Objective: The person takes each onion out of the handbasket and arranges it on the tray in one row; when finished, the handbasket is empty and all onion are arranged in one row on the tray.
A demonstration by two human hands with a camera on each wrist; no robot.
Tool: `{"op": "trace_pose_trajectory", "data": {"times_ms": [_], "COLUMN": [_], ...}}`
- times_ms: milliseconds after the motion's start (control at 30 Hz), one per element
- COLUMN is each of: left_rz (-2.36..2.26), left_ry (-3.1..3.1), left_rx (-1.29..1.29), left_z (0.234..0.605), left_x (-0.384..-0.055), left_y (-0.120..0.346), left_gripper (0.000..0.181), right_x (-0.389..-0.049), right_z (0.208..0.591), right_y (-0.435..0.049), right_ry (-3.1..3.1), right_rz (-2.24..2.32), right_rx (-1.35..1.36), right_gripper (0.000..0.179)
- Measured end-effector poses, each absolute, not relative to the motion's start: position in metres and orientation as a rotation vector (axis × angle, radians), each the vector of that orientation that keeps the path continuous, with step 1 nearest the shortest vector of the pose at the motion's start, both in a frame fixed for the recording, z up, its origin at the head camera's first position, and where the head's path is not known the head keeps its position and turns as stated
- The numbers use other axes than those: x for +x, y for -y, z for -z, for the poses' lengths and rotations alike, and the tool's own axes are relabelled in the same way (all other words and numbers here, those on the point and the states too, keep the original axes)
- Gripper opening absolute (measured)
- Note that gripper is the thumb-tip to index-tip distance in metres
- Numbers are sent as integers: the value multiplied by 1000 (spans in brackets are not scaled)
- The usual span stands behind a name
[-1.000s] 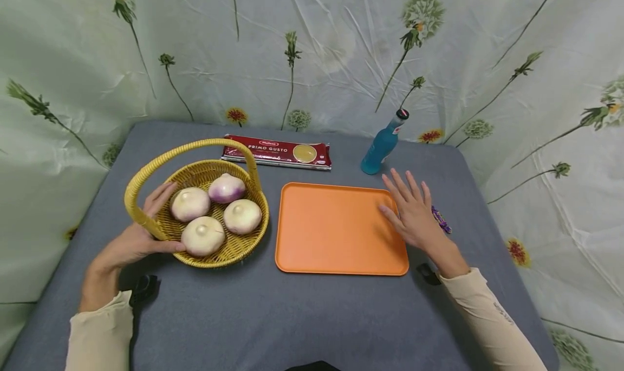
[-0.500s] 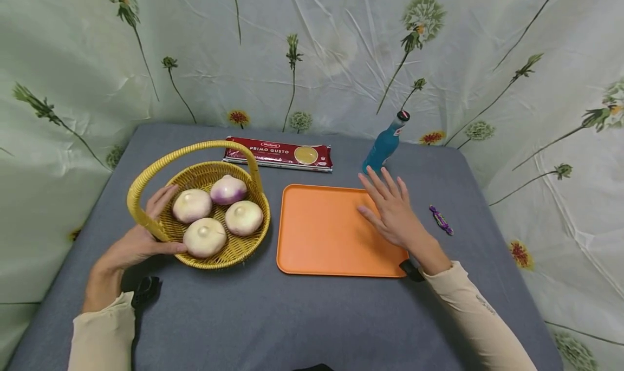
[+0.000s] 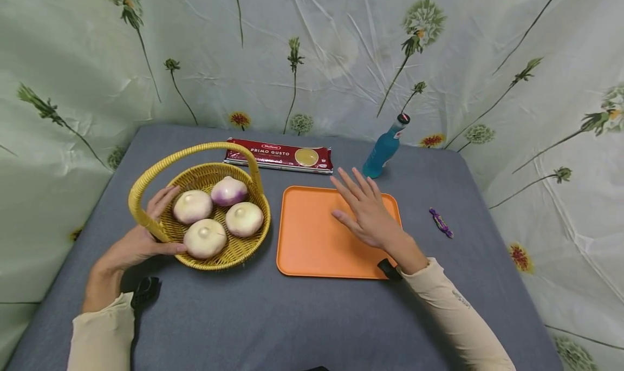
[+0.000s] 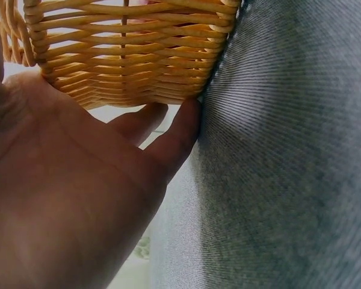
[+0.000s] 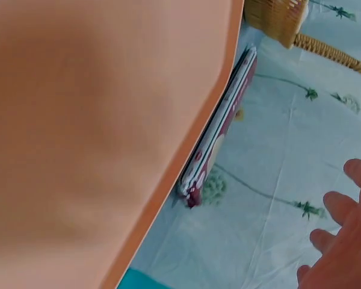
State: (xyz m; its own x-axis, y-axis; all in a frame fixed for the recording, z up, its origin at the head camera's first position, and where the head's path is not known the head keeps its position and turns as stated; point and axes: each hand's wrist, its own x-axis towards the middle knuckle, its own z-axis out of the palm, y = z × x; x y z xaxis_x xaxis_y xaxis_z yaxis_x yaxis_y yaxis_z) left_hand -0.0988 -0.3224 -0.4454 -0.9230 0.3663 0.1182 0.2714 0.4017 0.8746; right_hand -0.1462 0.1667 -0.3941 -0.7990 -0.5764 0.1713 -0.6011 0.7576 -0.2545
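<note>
A yellow wicker basket (image 3: 229,260) with a tall arched handle stands at the left of the table. Several round white vegetables tinged purple, like turnips or onions (image 3: 205,238), lie inside it. My left hand (image 3: 138,238) holds the basket's left side, thumb at the front rim and fingers spread round the wall behind the handle. Up close in the left wrist view, fingers (image 4: 174,141) touch the woven wall low down near the cloth. Over an orange tray (image 3: 307,241) my right hand (image 3: 368,214) hovers palm down, fingers extended and apart, holding nothing.
Behind the basket and tray lies a dark red Primo Gusto packet (image 3: 283,157). A blue bottle (image 3: 382,151) with a black cap stands beyond the tray's far right corner. A purple wrapped candy (image 3: 441,223) lies right of the tray. A flower-print curtain (image 3: 331,62) hangs behind the table.
My right hand has moved left from the tray's right edge to over its middle, bringing the candy fully into view. The left hand and basket have stayed in place.
</note>
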Motion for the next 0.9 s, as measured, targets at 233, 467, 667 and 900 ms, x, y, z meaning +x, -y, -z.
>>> {"op": "trace_pose_trajectory", "data": {"times_ms": [233, 467, 667, 900], "left_rz": [-1537, -1553, -1553, -1535], "left_ry": [-2594, -2577, -2589, -2603], "left_rx": [606, 485, 558, 569], "left_z": [445, 444, 445, 446], "left_x": [-98, -95, -95, -98], "left_y": [321, 321, 323, 323], "left_gripper": [122, 118, 119, 119], "right_x": [-146, -146, -145, -145], "right_z": [394, 392, 392, 389], "right_y": [-148, -131, -116, -97], "right_ry": [2837, 2809, 2796, 2759], "right_rz": [-434, -440, -430, -479], "right_rx": [1094, 1205, 1245, 1305], "right_gripper": [72, 70, 69, 70]}}
